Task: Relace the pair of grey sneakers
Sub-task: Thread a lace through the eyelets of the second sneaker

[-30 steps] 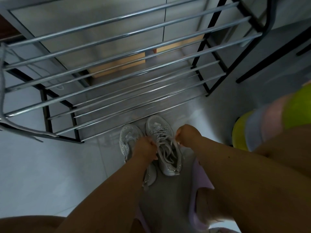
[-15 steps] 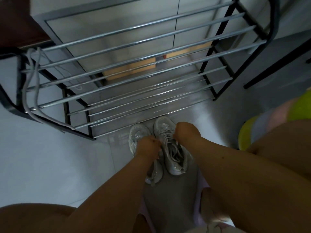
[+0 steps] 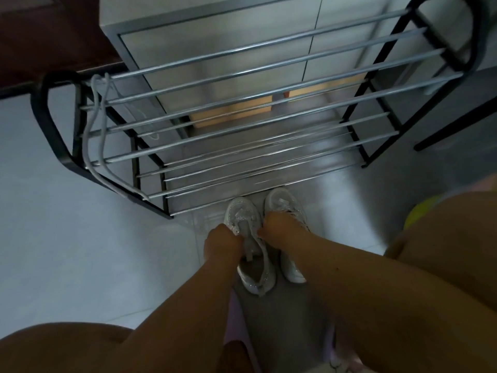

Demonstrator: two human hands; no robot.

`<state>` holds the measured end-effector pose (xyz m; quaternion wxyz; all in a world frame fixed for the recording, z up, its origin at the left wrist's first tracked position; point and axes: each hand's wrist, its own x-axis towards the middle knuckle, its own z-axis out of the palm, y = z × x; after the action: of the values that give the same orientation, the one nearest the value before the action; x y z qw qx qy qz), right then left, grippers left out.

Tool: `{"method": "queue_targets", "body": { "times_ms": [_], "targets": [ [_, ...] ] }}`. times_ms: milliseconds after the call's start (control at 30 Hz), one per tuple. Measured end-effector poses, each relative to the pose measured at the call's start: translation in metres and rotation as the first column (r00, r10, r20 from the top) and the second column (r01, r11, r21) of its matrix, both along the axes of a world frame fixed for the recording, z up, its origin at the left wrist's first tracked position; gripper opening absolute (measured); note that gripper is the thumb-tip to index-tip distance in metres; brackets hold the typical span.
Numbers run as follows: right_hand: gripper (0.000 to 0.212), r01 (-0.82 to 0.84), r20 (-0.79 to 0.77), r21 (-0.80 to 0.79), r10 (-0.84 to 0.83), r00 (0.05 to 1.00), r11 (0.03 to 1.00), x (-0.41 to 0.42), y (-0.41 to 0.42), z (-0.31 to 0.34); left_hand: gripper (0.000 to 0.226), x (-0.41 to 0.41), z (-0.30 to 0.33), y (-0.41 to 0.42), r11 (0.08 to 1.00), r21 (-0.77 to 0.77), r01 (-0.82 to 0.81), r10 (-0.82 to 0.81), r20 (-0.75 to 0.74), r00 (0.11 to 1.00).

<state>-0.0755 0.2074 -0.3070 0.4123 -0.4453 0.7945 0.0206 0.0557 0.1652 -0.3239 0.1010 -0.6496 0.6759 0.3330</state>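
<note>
Two grey sneakers on the pale floor, side by side, toes toward the rack. Left sneaker unlaced, tongue exposed, collar open, directly between the two hands. Right sneaker just beyond and beneath the right hand, largely covered by that wrist and forearm; toe showing past the knuckles, heel showing below the forearm.

Left hand curled, fingers closed at the near-left edge of the left sneaker's throat, gripping the upper there. Right hand also curled, fingertips pressed in at the other side of the same throat, pinching the edge of the left sneaker; exact hold blurred. Hands close together, separated only by the tongue.

Far up and left of the left hand: a loose grey lace draped over the rack's top tier, hanging in a long loop across the bars by the black side frame. Rack with chrome bars in several tiers, straight ahead of both hands, nearest bar just past the toes.

Well to the right of the right hand: a yellow-green object, partly hidden behind a bare knee. Below the forearms, toward the body: a pink slipper peeking out by the left forearm. Dark door at far upper left.
</note>
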Motion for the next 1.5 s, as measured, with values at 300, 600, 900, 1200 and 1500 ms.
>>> {"method": "queue_targets", "body": {
  "times_ms": [300, 600, 900, 1200, 1500],
  "targets": [
    [0.041, -0.265, -0.001, 0.066, 0.265, 0.964, 0.962, 0.011, -0.01, -0.017, 0.021, 0.005, -0.024, -0.006, 0.994, 0.104, 0.021, -0.024, 0.034, 0.999],
    [0.032, -0.275, -0.009, 0.143, 0.279, 0.96, 0.951, 0.01, -0.007, 0.002, 0.019, 0.004, -0.014, -0.005, 0.992, 0.085, 0.091, -0.095, 0.045, 0.994],
    [0.036, -0.211, -0.033, 0.12, 0.216, 0.976, 0.97, 0.007, 0.003, 0.039, 0.009, -0.001, 0.041, -0.001, 0.99, 0.1, 0.096, -0.102, 0.055, 0.993],
    [0.034, -0.099, -0.046, -0.033, 0.097, 0.994, 0.995, 0.005, 0.023, 0.119, 0.014, 0.001, 0.13, 0.009, 0.991, 0.131, -0.016, 0.041, -0.191, 0.981],
    [0.021, -0.111, -0.05, -0.199, 0.103, 0.993, 0.974, 0.014, 0.048, 0.225, 0.026, 0.019, 0.235, 0.041, 0.973, -0.184, 0.141, -0.191, -0.293, 0.937]
  ]
}}
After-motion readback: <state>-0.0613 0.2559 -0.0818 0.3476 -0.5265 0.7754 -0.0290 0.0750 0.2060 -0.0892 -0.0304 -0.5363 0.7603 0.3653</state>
